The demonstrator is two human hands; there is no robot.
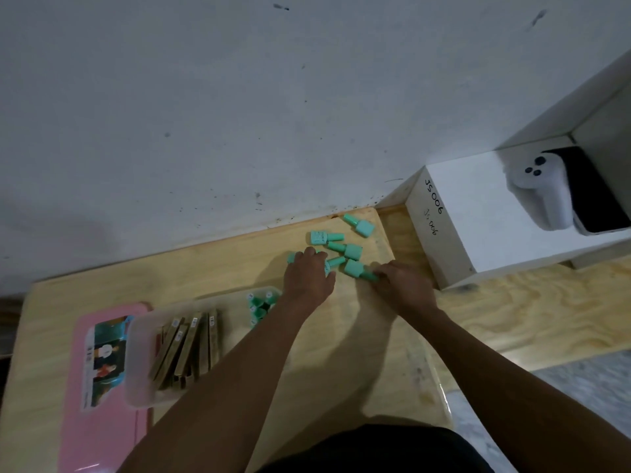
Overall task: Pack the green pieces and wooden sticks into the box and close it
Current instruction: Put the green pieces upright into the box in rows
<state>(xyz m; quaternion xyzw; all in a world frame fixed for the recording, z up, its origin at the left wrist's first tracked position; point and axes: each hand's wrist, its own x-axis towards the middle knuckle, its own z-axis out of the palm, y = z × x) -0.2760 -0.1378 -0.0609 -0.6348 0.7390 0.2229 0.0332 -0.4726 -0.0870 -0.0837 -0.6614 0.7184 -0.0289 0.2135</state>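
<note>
Several mint-green bottle-shaped pieces [345, 249] lie scattered on the wooden table near its far right corner. My left hand [307, 273] lies over green pieces on the left of the group, fingers curled on them. My right hand [401, 283] pinches the cap end of another green piece [360, 270]. A clear plastic box [143, 397] sits nearer on the left; wooden sticks [187, 346] lie in its left part and a few green pieces [259, 307] in its far right corner. The pink lid [75, 421] lies beside it on the left.
A white box [478, 230] marked with handwriting stands to the right of the green pieces, with a white controller [543, 189] and a dark item on top. The wall runs along the table's far edge. The table's right edge drops to a lower wooden surface.
</note>
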